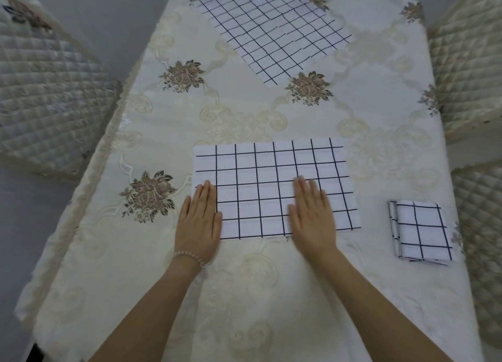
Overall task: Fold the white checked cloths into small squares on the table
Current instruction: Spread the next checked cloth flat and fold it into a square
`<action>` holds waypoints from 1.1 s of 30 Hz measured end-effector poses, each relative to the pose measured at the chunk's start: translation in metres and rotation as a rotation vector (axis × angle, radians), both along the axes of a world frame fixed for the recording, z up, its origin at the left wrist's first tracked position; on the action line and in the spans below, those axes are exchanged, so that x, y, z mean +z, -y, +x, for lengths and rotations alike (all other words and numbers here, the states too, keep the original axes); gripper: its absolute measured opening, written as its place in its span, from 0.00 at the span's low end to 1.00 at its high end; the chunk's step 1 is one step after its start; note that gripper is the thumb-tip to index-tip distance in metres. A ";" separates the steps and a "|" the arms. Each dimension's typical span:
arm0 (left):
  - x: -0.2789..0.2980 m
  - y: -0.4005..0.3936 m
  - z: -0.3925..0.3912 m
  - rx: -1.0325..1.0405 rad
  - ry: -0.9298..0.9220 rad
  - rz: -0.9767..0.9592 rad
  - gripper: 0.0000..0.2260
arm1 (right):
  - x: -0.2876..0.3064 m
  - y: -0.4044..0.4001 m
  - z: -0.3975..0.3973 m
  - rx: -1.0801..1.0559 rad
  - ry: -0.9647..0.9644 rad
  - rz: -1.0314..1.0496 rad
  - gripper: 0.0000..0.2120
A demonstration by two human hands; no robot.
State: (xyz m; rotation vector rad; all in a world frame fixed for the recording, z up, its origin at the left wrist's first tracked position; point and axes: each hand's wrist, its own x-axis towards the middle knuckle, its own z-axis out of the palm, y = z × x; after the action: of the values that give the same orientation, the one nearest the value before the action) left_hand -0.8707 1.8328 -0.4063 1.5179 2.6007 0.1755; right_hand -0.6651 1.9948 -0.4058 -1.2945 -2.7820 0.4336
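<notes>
A white cloth with dark check lines [271, 171] lies flat as a wide rectangle in the middle of the table. My left hand [199, 220] rests palm down on its left edge, fingers together. My right hand [312, 215] lies flat on its lower right part and looks slightly blurred. Neither hand grips anything. A small folded square stack of checked cloth [422, 232] sits at the right, apart from the hands. A spread pile of checked cloths [274, 30] lies at an angle at the far end of the table.
The table carries a cream embroidered tablecloth [244, 111] with brown flower motifs. Quilted chair covers stand at the left [46, 90] and at the right [470, 63]. The table's right edge runs close to the folded stack.
</notes>
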 end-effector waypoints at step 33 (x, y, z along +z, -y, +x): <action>0.028 0.063 0.075 -0.506 -0.061 0.161 0.09 | 0.026 0.098 0.063 0.331 0.052 -0.096 0.24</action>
State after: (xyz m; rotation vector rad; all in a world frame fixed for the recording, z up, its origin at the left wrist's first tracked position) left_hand -0.7953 1.7701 -0.3779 2.2067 2.1921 0.2928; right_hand -0.6022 1.8967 -0.3799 -0.8671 -3.0627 0.5609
